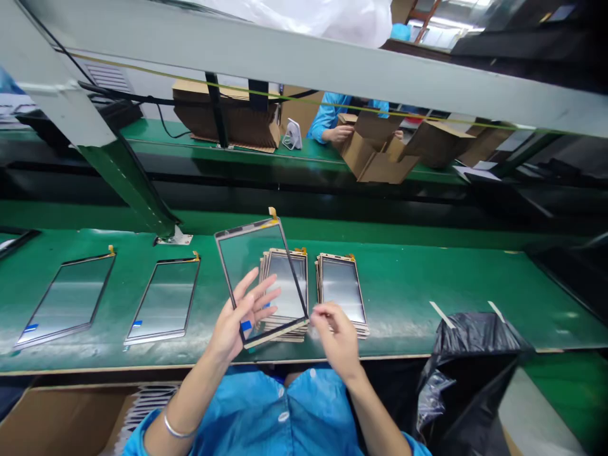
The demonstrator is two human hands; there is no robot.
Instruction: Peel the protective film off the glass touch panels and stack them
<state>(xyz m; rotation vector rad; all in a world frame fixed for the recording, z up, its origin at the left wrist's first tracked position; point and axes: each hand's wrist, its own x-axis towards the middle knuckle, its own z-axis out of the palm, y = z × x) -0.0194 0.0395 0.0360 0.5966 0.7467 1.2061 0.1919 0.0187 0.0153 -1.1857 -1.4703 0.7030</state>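
Note:
My left hand (230,326) holds a clear touch screen glass panel (251,253) tilted above the table, with the thumb near its left edge and the fingers spread behind it. The panel has a dark frame, a yellow ribbon tab (272,214) on top and a blue sticker (246,326) at the lower left. My right hand (338,335) is closed, its fingertips pinched beside the panel's lower right corner; what they hold, if anything, is too small to tell. Behind the raised panel stands one stack of similar panels (297,288), and a second stack (342,288) lies to its right.
Two single panels, a near one (164,301) and a farther one (71,297), lie on the green table (403,285) at left. A black plastic bag (475,342) is taped to the front edge at right. A slanted post (128,177) rises behind. Across, another person handles a cardboard box (380,155).

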